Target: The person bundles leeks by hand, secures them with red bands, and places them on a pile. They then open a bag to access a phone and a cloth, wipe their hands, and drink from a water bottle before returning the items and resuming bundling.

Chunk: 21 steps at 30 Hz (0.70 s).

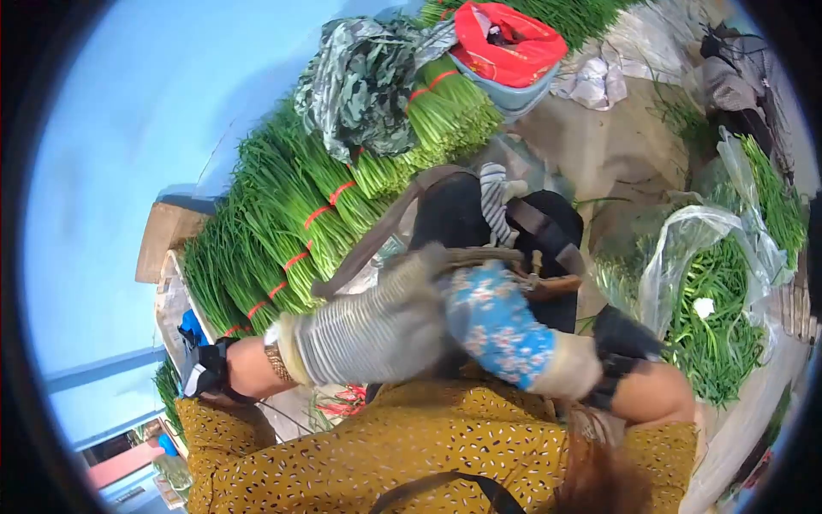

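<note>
My left hand is smeared by motion in front of my dark-trousered lap, at the end of a grey striped sleeve. My right forearm, in a blue floral sleeve, reaches in from the right. Its hand is hidden or blurred where the two arms meet, so I cannot make out what either hand holds. Nearest to them is a brown strap with a small metal piece. A grey-brown band runs down beside my leg. Striped cloth is tied near my knee.
Bundles of green chives with red ties line the wall on the left. A camouflage cloth lies on them. Behind stands a bucket with a red bag. At right, loose greens lie in clear plastic.
</note>
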{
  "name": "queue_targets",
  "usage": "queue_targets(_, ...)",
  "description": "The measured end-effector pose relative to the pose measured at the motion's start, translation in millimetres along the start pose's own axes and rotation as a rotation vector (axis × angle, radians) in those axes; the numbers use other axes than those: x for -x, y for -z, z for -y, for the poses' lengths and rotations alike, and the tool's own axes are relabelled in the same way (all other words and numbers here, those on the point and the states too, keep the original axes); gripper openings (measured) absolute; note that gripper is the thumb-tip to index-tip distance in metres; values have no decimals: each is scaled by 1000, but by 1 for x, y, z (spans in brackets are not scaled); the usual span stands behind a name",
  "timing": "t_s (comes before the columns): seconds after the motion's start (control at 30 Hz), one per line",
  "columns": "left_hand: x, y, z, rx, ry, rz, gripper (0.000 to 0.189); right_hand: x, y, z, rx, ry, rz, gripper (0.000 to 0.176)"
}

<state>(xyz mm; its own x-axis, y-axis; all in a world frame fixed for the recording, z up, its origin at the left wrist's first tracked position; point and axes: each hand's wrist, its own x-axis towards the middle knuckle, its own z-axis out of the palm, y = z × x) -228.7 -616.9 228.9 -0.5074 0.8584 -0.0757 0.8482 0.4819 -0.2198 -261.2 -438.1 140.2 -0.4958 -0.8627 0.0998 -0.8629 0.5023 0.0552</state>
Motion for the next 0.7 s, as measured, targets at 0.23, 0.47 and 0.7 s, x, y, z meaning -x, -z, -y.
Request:
queue_targets(0.23,-22,-25,-14,658,475,-249,57,26,11,-44,-762,21,-89,14)
queue_targets(0.47,-27,-58,-35,324,371,-241,63,71,18,-94,-567,-350,-111,34)
queue_targets(0.7,-42,-52,-28,508,303,-250,56,82,-17,-87,-658,-336,-301,28)
